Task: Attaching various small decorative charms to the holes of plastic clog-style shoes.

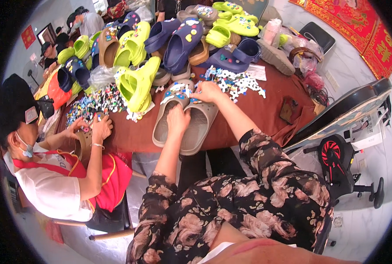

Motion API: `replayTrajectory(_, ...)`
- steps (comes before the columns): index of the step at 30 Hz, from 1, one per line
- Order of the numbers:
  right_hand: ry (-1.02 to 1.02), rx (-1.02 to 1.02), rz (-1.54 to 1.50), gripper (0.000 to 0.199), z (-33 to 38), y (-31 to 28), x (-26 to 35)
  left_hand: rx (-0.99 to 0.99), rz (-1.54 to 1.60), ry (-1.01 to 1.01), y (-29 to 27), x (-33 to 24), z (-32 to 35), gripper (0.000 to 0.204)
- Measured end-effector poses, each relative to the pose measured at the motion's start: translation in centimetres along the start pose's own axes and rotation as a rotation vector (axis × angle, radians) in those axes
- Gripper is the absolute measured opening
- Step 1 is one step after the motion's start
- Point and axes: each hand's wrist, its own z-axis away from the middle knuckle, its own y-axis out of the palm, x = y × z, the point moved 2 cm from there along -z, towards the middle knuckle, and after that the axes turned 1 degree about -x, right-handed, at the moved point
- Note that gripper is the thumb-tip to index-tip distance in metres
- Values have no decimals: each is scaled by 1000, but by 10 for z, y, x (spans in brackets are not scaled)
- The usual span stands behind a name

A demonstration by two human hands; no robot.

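A pair of grey-brown clogs lies side by side at the table's near edge, the left clog (161,127) and the right clog (197,132), openings toward me. Blue and white shoe charms (177,90) cover the left clog's toe. My left hand (178,119) reaches into the left clog's opening and grips it, its fingertips hidden under the upper. My right hand (208,92) is above the toes, thumb and fingers pinched at a small charm by the inner side of the left clog. Beyond the right hand spreads a pile of white and blue charms (238,83).
Yellow-green clogs (137,86), navy clogs (178,46) and brown clogs are heaped across the back of the brown-covered table (132,136). Multicoloured charms (100,103) lie at left. There a co-worker (51,176) handles a brown clog (84,144). A padded chair (341,112) stands at right.
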Motion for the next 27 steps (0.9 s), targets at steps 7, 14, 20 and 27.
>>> replayTrajectory(7,-57,-438,-302,15,14,24,-7,4,-42,-6,3,5,-10,31)
replayTrajectory(14,504,-680,-951,29,16,22,-92,-23,-9,17,2,5,-9,31)
replayTrajectory(20,167,-850,-204,35,29,-8,-90,5,-5,0,-1,1,-5,35)
replayTrajectory(27,-234,-692,-112,23,52,18,-28,9,-22,-16,-4,1,-4,33)
